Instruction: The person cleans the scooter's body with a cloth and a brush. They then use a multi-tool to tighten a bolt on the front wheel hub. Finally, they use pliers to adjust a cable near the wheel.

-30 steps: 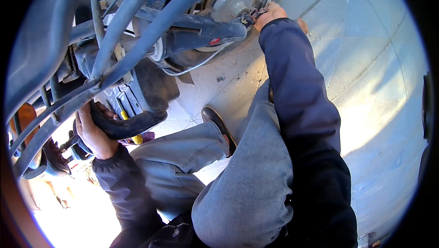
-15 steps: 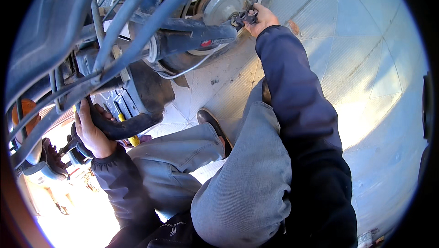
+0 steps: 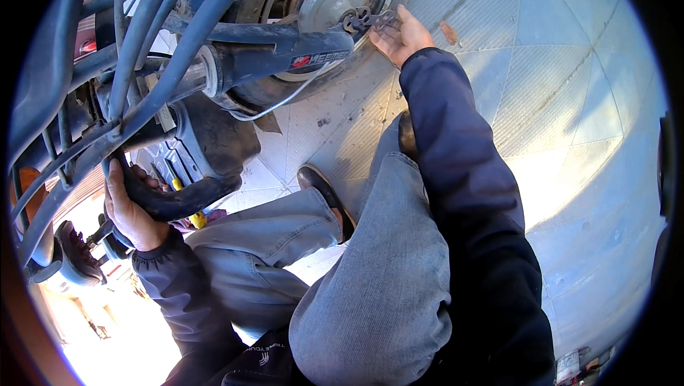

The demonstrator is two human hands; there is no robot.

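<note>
Your right hand [image 3: 405, 38] has unfurled at the flat tool [image 3: 366, 21], its grip impossible to tell, yet the tool stays by the hub [image 3: 329, 4] while your left hand [image 3: 134, 206] clamps the curved black bar [image 3: 179, 204].

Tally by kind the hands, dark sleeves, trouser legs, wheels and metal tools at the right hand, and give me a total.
Hands: 2, left hand and right hand
Dark sleeves: 2
Trouser legs: 2
Wheel: 1
Metal tool: 1
Total: 8
</note>
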